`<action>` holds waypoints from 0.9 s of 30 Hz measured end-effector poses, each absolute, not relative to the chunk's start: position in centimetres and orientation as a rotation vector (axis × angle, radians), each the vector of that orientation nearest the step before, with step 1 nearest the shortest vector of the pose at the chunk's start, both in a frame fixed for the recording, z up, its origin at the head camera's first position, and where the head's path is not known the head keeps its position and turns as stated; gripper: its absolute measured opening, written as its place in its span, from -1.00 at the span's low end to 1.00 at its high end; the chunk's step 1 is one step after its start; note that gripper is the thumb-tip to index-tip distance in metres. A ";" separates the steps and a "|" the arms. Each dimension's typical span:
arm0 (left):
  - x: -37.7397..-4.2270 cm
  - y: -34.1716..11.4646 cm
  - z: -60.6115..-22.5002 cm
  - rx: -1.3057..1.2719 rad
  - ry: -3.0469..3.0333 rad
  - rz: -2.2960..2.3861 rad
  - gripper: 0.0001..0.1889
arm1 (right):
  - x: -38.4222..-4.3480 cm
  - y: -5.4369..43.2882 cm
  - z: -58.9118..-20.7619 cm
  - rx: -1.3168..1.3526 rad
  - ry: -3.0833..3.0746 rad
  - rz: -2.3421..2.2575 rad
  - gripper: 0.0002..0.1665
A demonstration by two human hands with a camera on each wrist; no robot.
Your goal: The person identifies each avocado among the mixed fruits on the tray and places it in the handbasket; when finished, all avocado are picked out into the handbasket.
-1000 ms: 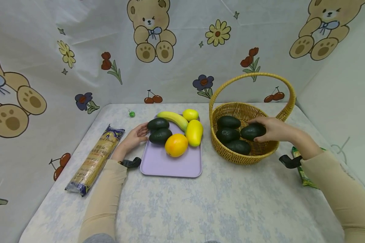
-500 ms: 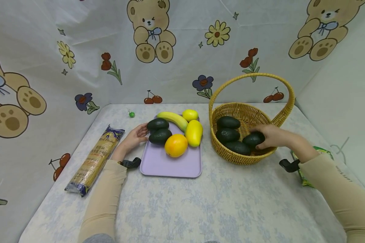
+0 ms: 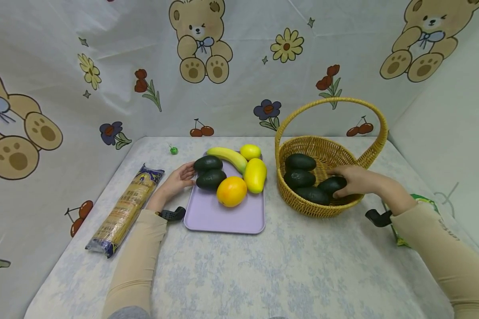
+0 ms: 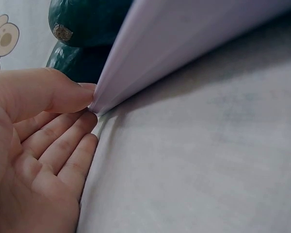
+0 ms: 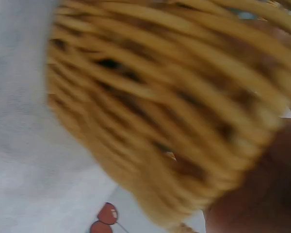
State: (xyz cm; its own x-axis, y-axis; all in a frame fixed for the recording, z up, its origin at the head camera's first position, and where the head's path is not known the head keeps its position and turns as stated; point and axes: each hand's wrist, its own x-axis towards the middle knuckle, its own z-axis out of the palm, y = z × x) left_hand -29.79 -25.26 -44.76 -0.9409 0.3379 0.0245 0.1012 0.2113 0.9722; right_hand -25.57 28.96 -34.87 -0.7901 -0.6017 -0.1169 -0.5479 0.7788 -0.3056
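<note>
My right hand (image 3: 357, 180) reaches over the near right rim of a woven basket (image 3: 295, 207) and grips a dark green avocado (image 3: 330, 185) low inside it. Several others lie beside it, among them a rear avocado (image 3: 300, 161). In the right wrist view the blurred basket wall (image 5: 150, 97) covers most of the hand. At the left edge of a lilac tray (image 3: 223, 221), my left hand (image 3: 177, 180) pinches the rim between thumb and fingers, as the left wrist view shows. Two avocados (image 3: 210, 180) lie on the tray by those fingers.
Also on the tray are a banana (image 3: 228, 155), a lemon (image 3: 250, 151), a mango (image 3: 255, 175) and an orange round fruit (image 3: 231, 191). A pasta packet (image 3: 125, 210) lies left. A green packet (image 3: 423, 199) is partly behind the right arm. The basket handle (image 3: 331, 101) arches high.
My right hand has lowered the avocado toward the near right side of the basket, against its neighbour. My left hand has stayed at the tray edge.
</note>
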 end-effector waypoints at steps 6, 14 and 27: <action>-29.9 -25.3 -44.8 0.451 2.270 1.829 -0.24 | -24.5 27.9 -32.3 -0.883 2.846 -0.381 -0.18; -29.9 -25.4 -44.8 0.432 2.265 1.826 -0.24 | -23.1 25.7 -28.6 -1.013 2.990 -0.525 -0.33; -29.0 -24.8 -43.3 0.426 2.223 1.833 -0.24 | -23.8 17.5 -28.5 -1.375 2.899 -0.974 -0.29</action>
